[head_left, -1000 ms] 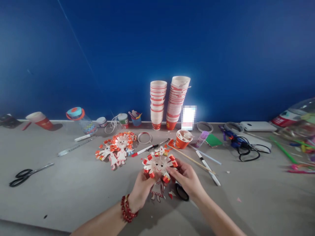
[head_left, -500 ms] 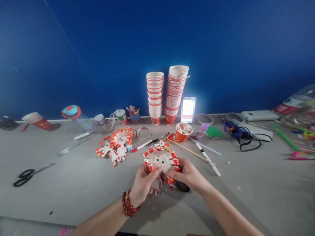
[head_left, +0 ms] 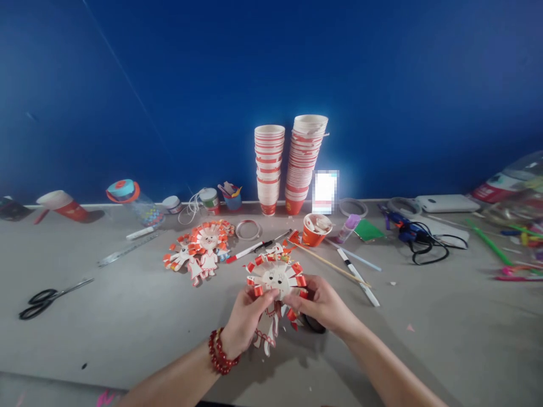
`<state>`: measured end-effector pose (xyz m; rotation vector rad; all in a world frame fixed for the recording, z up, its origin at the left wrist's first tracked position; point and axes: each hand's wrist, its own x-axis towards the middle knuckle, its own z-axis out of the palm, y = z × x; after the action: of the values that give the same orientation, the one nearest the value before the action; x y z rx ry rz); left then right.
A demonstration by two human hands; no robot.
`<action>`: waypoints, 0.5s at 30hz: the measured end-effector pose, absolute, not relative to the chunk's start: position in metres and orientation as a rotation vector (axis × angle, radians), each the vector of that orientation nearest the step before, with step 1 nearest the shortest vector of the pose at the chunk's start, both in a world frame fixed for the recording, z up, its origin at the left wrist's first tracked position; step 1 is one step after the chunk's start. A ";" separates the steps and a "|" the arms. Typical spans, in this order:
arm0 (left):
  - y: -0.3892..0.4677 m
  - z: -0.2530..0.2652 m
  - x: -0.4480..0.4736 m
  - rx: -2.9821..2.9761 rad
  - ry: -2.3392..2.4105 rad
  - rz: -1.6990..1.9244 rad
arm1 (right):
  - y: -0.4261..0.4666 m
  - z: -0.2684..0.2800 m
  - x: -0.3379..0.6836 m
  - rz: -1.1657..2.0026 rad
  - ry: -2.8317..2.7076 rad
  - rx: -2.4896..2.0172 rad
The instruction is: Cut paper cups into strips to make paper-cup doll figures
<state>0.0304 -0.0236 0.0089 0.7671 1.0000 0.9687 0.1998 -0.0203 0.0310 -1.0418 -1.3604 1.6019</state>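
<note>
Between my two hands is a paper doll, its round white face ringed by curled red-and-white strips. A white paper body with red outlines hangs below the face. My left hand pinches the lower left of the head, thumb on the front. On the other side my right hand grips the lower right edge, its thumb also on the face. Fingers behind the paper are hidden. Under my right hand a black-handled tool partly shows. Finished-looking paper dolls lie in a pile to the left.
Two tall stacks of paper cups stand by the blue wall. A red cup of scraps, a glue stick, a marker and a wooden stick lie beyond my hands. Scissors rest left; a glue gun sits right.
The doll's head has tipped slightly, and more of its body shows below, hanging lower and further left. Both hands keep their hold, with little movement.
</note>
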 end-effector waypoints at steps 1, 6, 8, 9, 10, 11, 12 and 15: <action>-0.024 0.010 0.031 0.783 0.984 0.992 | -0.020 0.030 0.200 1.595 -1.344 -1.054; -0.023 0.017 0.029 0.966 0.832 1.080 | -0.021 0.025 0.200 1.570 -1.267 -1.095; -0.022 0.020 0.027 1.052 0.788 1.128 | -0.021 0.023 0.200 1.546 -1.232 -1.117; -0.022 0.022 0.025 1.087 0.775 1.155 | -0.020 0.022 0.200 1.535 -1.225 -1.127; -0.021 0.023 0.024 1.107 0.771 1.179 | -0.020 0.021 0.200 1.525 -1.226 -1.137; -0.021 0.023 0.023 1.113 0.777 1.200 | -0.020 0.021 0.200 1.512 -1.235 -1.145; -0.020 0.023 0.023 1.104 0.789 1.216 | -0.020 0.021 0.200 1.497 -1.246 -1.151; -0.018 0.021 0.023 1.019 0.813 1.241 | -0.020 0.022 0.199 1.448 -1.257 -1.157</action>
<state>0.0233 -0.0180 0.0205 1.0190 0.8128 1.2409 0.1986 -0.0200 0.0220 -1.1567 -1.2571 1.4480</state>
